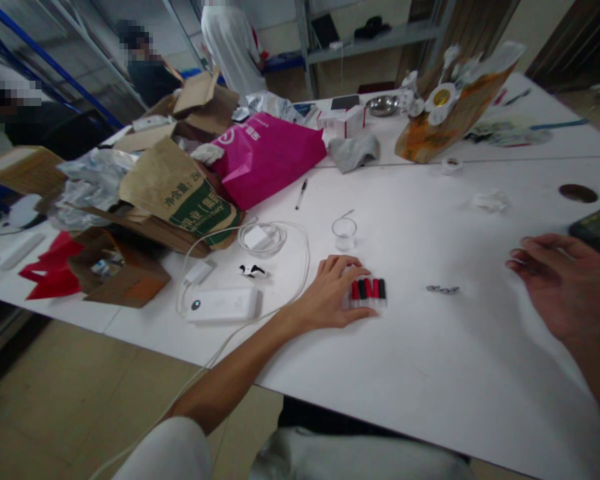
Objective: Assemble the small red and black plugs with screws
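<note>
Tubes: the red and black tubes (369,289) lie side by side in a short row on the table (410,387), between your left thumb and forefinger, with see-through parts at their ends.
Left hand: your left hand (336,293) rests over the row's left side. Thumb and forefinger are spread apart, one along the near ends and one along the far; the other fingers bunch together behind. Whether they press hard, you cannot tell from here.
Right hand: your right hand (553,283) hangs over the table's right side, well apart from the tubes, fingers loosely bent and close together. You see nothing in it.
Weight: judging by their size beside your hand, the tubes are likely light, so a gentle touch should do.
Feel: they look stiff and smooth. Expect round sides to roll or slip if squeezed unevenly; whether anything binds the row, you cannot tell.
Clear ends: these look like hard plastic, perhaps prone to cracking, so spare them sharp pressure.
Hold: best taken across both ends, or by the two outer sides so that the row stays even.
Nearby: small links (443,289) lie to the right of the tubes, and a clear ring (345,237) stands just beyond your left fingers.
</note>
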A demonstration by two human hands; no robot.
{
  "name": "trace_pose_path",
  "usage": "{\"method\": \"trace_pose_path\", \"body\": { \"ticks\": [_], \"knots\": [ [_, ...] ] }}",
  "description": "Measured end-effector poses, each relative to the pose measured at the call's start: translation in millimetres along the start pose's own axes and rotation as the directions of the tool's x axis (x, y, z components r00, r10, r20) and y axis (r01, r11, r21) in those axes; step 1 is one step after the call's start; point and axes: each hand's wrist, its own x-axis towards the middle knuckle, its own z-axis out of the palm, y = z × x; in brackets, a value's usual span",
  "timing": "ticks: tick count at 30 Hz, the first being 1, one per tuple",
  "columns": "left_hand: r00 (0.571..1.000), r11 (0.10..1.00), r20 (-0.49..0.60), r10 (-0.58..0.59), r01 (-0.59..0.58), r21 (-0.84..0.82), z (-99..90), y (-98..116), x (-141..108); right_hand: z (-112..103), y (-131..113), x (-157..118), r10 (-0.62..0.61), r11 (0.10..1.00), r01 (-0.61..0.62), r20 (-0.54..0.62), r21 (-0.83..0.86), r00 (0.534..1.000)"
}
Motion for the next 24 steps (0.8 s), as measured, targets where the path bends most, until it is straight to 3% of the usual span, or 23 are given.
{"method": "trace_pose_path", "body": {
  "ticks": [12,20,24],
  "knots": [
    [0.999,0.999,0.018,0.051,-0.052,0.013,-10.2,-8,-3,2,-2,-3,-0.006,1.0,0.006,0.001,-0.003,1.0],
    [1.0,0.999,-0.005,0.02,-0.02,0.032,6.1,6,4,5,-5,-5,0.028,1.0,-0.028,-0.007,0.002,1.0],
    [0.999,0.998,-0.027,0.018,-0.017,0.054,11.5,8,7,0,0,-1,-0.04,0.998,0.041,0.023,-0.056,0.999]
  ]
}}
